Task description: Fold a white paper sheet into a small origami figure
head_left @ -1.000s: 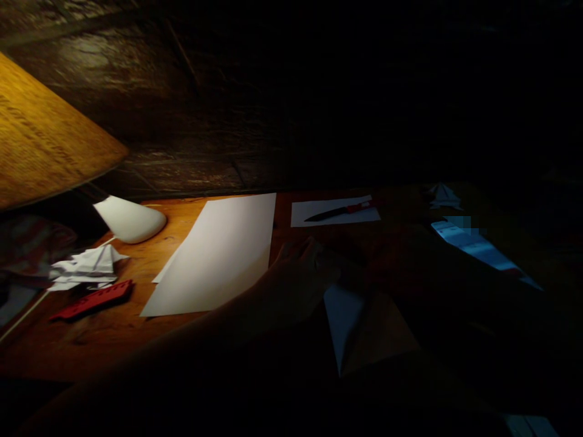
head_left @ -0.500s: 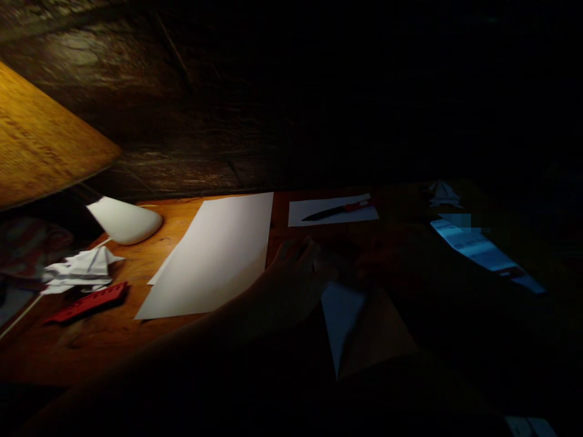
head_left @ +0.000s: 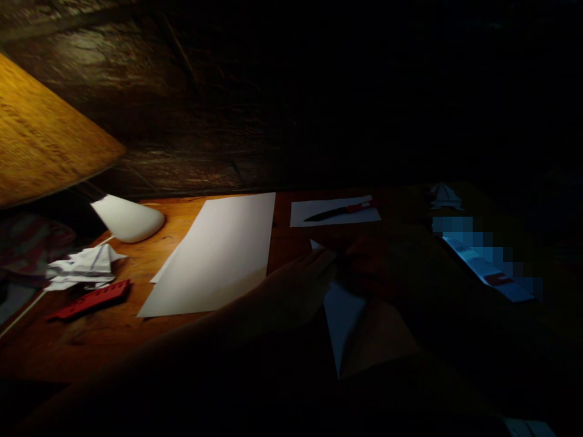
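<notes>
In dim light, a folded sheet of paper [head_left: 345, 312] lies in front of me, with a pointed lower corner and one half in brown shadow. My left hand [head_left: 314, 267] reaches in from the left and holds the upper part of this paper, its fingers close together. A small white tip of paper sticks out past those fingers. My right hand [head_left: 376, 258] meets it from the right over the same upper part. It is so dark that its fingers barely show.
Left of my hands lie large white sheets [head_left: 223, 255]. Behind is a knife [head_left: 334, 212] on a smaller paper. A lamp [head_left: 130, 218], a folded paper figure [head_left: 86, 267] and a red object [head_left: 93, 299] are at left. Another paper figure [head_left: 445, 197] and a lit phone-like screen [head_left: 483, 267] are at right.
My left hand's fingers have gone from arched to straighter and shifted right, closer to my right hand. A paper tip now shows above them. The view has shifted slightly.
</notes>
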Available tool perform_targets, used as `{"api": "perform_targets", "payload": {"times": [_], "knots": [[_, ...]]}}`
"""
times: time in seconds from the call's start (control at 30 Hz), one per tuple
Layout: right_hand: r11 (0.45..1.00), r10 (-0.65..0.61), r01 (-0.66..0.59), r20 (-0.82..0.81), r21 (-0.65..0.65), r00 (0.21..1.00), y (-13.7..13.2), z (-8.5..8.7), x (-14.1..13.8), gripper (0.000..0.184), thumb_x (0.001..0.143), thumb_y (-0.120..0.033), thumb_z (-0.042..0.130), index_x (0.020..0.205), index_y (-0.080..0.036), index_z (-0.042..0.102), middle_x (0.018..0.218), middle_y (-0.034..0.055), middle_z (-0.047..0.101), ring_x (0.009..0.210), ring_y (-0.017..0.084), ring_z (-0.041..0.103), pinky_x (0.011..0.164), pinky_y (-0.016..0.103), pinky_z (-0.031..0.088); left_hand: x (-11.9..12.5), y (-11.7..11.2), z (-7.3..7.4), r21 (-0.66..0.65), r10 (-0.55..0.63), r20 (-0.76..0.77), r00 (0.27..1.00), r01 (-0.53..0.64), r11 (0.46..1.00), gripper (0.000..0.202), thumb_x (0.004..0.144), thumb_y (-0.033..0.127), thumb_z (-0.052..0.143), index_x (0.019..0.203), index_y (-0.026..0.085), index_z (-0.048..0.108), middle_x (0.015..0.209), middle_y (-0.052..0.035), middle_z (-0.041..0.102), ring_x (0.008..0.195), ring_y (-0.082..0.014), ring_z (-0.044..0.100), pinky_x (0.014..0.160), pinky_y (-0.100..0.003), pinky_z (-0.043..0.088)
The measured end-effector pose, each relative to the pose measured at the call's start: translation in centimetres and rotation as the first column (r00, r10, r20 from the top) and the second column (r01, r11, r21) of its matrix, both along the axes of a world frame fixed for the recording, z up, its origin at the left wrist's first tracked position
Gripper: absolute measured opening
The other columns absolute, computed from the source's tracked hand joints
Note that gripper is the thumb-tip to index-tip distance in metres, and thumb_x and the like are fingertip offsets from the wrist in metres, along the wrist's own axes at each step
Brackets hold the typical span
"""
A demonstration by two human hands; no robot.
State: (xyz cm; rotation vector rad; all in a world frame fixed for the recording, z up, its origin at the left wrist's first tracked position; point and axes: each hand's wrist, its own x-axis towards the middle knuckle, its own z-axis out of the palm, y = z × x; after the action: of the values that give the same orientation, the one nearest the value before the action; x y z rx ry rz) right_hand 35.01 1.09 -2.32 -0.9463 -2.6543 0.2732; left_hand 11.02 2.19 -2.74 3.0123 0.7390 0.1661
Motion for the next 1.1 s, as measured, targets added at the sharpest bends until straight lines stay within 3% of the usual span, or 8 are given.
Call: {"api": "perform_targets", "payload": {"times": [0.1,0.23,0.4,0.57,0.7,0.77,0.9,1.1], "knots": [[1.0,-0.009,0.008,0.051,0.015,0.999,0.0,0.1,0.1,0.021,0.097,-0.029,0.058,0.088,-0.019,0.074,0.1,0.0092,0.071,0.096,0.024,0.062,0.084,0.04,0.048,0.2,0.0,-0.2,-0.04,0.002,0.0,1.0,-0.002,0.999,0.022,0.097,0.012,0.047,0.114,0.01,0.06,0.129,-0.0153,0.058,0.114,-0.0255,0.06,0.097,-0.039,0.055],[1.0,-0.015,0.013,0.109,0.014,0.994,-0.1,0.7,0.2,0.02,0.096,-0.029,0.057,0.085,-0.02,0.072,0.092,0.0074,0.073,0.094,0.025,0.064,0.081,0.041,0.046,-0.2,0.0,0.1,-0.029,0.025,0.003,1.0,-0.025,0.999,0.031,0.095,0.02,0.053,0.124,0.008,0.056,0.137,-0.0185,0.055,0.114,-0.0282,0.063,0.094,-0.041,0.057],[1.0,-0.028,0.028,0.051,-0.002,0.998,-0.4,1.3,0.4,0.023,0.096,-0.03,0.056,0.084,-0.022,0.074,0.092,0.0067,0.075,0.093,0.024,0.065,0.08,0.04,0.046,-0.4,0.0,0.9,-0.022,0.055,0.034,0.998,-0.055,0.998,0.038,0.095,0.031,0.06,0.126,0.01,0.056,0.13,-0.0157,0.061,0.111,-0.0284,0.064,0.095,-0.041,0.056],[0.999,-0.044,0.044,0.032,-0.02,0.999,-0.6,1.6,0.3,0.025,0.096,-0.029,0.058,0.081,-0.022,0.076,0.086,0.0056,0.075,0.088,0.023,0.065,0.079,0.038,0.048,-0.2,0.2,1.2,0.044,0.211,0.04,0.977,-0.213,0.976,0.027,0.097,0.031,0.061,0.118,0.013,0.06,0.123,-0.0117,0.066,0.106,-0.0282,0.066,0.092,-0.044,0.056],[0.996,-0.071,0.072,0.017,-0.046,0.997,-0.6,1.9,0.5,0.023,0.098,-0.032,0.057,0.091,-0.024,0.078,0.091,0.0048,0.075,0.091,0.023,0.066,0.08,0.037,0.049,-0.1,0.3,1.3,0.07,0.234,0.015,0.972,-0.234,0.97,0.025,0.096,0.027,0.064,0.118,0.015,0.063,0.122,-0.01,0.066,0.107,-0.0286,0.064,0.095,-0.045,0.054],[0.995,-0.067,0.067,0.001,-0.08,0.998,-0.5,1.8,0.5,0.022,0.099,-0.031,0.056,0.105,-0.024,0.077,0.099,0.0055,0.074,0.093,0.022,0.065,0.083,0.036,0.05,-0.3,0.3,1.3,0.095,0.23,0.002,0.973,-0.229,0.969,0.033,0.095,0.031,0.065,0.123,0.014,0.062,0.128,-0.0124,0.063,0.11,-0.031,0.062,0.095,-0.048,0.053],[0.997,-0.05,0.048,-0.038,-0.059,0.998,0.1,0.7,0.1,0.038,0.1,-0.035,0.054,0.133,-0.019,0.065,0.116,0.0115,0.068,0.103,0.024,0.063,0.086,0.038,0.051,-0.6,0.5,1.2,0.122,0.224,0.007,0.975,-0.223,0.967,0.039,0.094,0.039,0.065,0.125,0.015,0.063,0.133,-0.0134,0.06,0.112,-0.0327,0.06,0.095,-0.048,0.051],[0.998,-0.049,0.048,-0.035,-0.034,0.998,0.6,-0.4,-0.6,0.045,0.102,-0.049,0.048,0.12,-0.015,0.072,0.118,0.0155,0.065,0.101,0.025,0.062,0.082,0.039,0.051,-0.8,0.8,1.5,0.194,0.194,-0.001,0.981,-0.19,0.962,0.042,0.097,0.046,0.059,0.129,0.018,0.06,0.132,-0.0123,0.062,0.12,-0.0357,0.056,0.095,-0.053,0.045]]}}
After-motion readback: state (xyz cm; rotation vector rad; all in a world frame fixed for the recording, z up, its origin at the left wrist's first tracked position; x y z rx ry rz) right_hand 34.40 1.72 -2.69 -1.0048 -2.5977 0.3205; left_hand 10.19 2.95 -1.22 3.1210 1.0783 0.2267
